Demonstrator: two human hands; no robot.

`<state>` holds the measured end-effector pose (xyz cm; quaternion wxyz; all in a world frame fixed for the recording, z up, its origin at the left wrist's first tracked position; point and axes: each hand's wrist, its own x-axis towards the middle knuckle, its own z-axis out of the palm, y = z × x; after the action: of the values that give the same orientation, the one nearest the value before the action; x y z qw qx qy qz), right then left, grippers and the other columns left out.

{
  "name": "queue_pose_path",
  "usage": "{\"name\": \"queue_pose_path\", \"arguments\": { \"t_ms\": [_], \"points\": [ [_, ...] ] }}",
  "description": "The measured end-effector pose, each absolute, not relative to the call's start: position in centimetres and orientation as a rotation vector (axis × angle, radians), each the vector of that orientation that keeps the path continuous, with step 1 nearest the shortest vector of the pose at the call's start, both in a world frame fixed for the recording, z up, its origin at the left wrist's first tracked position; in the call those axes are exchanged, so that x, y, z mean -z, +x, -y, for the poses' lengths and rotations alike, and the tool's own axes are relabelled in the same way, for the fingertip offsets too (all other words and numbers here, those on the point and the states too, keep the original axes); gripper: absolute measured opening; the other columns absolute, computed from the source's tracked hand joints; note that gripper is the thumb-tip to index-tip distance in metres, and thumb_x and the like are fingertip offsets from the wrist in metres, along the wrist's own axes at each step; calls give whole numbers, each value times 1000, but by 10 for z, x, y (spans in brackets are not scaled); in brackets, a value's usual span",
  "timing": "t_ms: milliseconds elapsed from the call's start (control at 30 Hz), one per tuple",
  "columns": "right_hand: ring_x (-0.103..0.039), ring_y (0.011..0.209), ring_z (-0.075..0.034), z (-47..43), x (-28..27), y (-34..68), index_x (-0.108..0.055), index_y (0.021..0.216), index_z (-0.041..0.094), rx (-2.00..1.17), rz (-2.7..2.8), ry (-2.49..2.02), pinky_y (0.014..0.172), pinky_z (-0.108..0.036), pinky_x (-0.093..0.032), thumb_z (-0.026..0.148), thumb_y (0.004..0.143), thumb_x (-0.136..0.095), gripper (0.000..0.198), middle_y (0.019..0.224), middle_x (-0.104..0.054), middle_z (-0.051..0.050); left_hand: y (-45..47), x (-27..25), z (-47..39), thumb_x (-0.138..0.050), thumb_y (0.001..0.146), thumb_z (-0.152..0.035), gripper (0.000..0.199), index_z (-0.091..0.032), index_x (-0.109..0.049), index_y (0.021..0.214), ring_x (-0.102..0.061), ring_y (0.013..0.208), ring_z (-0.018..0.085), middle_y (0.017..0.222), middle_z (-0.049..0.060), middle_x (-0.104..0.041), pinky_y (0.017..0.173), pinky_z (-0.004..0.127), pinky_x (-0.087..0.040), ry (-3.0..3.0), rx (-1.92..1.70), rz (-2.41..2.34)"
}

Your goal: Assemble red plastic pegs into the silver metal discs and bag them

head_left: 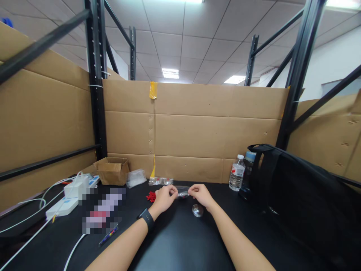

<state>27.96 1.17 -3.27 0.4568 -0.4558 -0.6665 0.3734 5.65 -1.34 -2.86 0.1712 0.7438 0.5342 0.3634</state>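
Observation:
Between my hands is a small clear plastic bag (182,191), with something shiny and a bit of red inside. My left hand (165,197), with a dark watch on its wrist, pinches the bag's left side. At its right side the fingertips of my right hand (201,195) are closed on it too. Just below my right hand lies a shiny round silver object (197,210), its kind unclear. A bundle of red strings or ties (151,196) is partly hidden by my left hand. Behind it are clear packets (161,181) with small items.
Left stand an open cardboard box (112,171), a clear plastic bag stack (136,178), a white power strip (63,207) with cables and a pen (108,235). Right are a water bottle (237,174), a dark bottle (248,171) and a large black bag (299,203). Cardboard walls (191,135) enclose the table.

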Motion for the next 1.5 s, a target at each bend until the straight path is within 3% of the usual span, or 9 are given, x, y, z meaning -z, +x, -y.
{"name": "queue_pose_path", "arguments": {
  "t_ms": [100, 267, 533, 633, 833, 1100, 1233, 1333, 1500],
  "points": [
    [-63, 69, -17, -8, 29, 279, -71, 71, 16, -913, 1660, -1040, 71, -29, -47, 37, 69, -76, 22, 72, -71, -4, 58, 29, 14, -60, 88, -27, 18, -27, -69, 103, -72, 96, 20, 90, -3, -79, 90, 33, -39, 2075, -993, -1539],
    [-64, 71, -17, -4, 26, 279, -71, 77, 16, -1051, 1715, -968, 72, -29, -48, 44, 69, -80, 30, 77, -74, -5, 56, 29, 14, -58, 89, -28, 29, -27, -60, 118, -71, 104, 23, 92, -2, -80, 92, 37, -37, 2068, -990, -1563],
    [-55, 54, -13, -14, 39, 279, -66, 74, 17, -950, 1698, -1113, 55, -25, -40, 29, 74, -71, 14, 67, -71, -4, 56, 31, 14, -61, 87, -26, 44, -27, -51, 130, -68, 108, 25, 88, -1, -78, 93, 39, -32, 2108, -1060, -1607],
    [-58, 54, -14, -12, 40, 275, -65, 84, 18, -782, 1738, -1220, 57, -24, -41, 21, 75, -66, 9, 64, -71, -2, 57, 33, 16, -62, 86, -26, 38, -28, -55, 124, -66, 105, 24, 85, -1, -77, 91, 39, -31, 2171, -1049, -1603],
    [-65, 62, -15, -3, 41, 267, -60, 124, 23, -473, 1873, -1361, 66, -23, -46, 11, 78, -61, 47, 64, -70, 5, 60, 42, 15, -57, 90, -24, 17, -28, -71, 98, -62, 104, 25, 85, 1, -75, 90, 40, -29, 2299, -977, -1621],
    [-65, 97, -23, 13, 27, 262, -82, 94, 30, -160, 2176, -1476, 81, -30, -44, 32, 89, -64, 18, 101, -73, -6, 55, 40, 16, -50, 97, -38, 30, -34, -80, 101, -57, 110, 31, 102, 7, -74, 95, 47, -32, 2469, -800, -1596],
    [-59, 110, -26, 17, 25, 262, -82, 93, 31, -142, 2281, -1407, 94, -38, -39, 51, 84, -71, 25, 118, -70, -6, 52, 35, 18, -60, 90, -48, 27, -30, -79, 94, -51, 121, 34, 117, 8, -70, 98, 49, -33, 2535, -789, -1541],
    [-59, 113, -28, 16, 28, 261, -79, 104, 31, -192, 2316, -1435, 96, -41, -34, 47, 77, -78, 32, 119, -72, -6, 49, 34, 17, -69, 82, -38, 19, -29, -77, 96, -45, 130, 35, 123, 6, -70, 102, 50, -30, 2572, -736, -1483],
    [-62, 111, -26, 14, 31, 260, -77, 106, 29, -215, 2291, -1483, 92, -39, -28, 31, 86, -69, 22, 110, -77, -5, 46, 36, 14, -65, 87, -31, 15, -28, -73, 100, -49, 129, 31, 111, 4, -75, 103, 47, -27, 2534, -715, -1467]
  ]
}}
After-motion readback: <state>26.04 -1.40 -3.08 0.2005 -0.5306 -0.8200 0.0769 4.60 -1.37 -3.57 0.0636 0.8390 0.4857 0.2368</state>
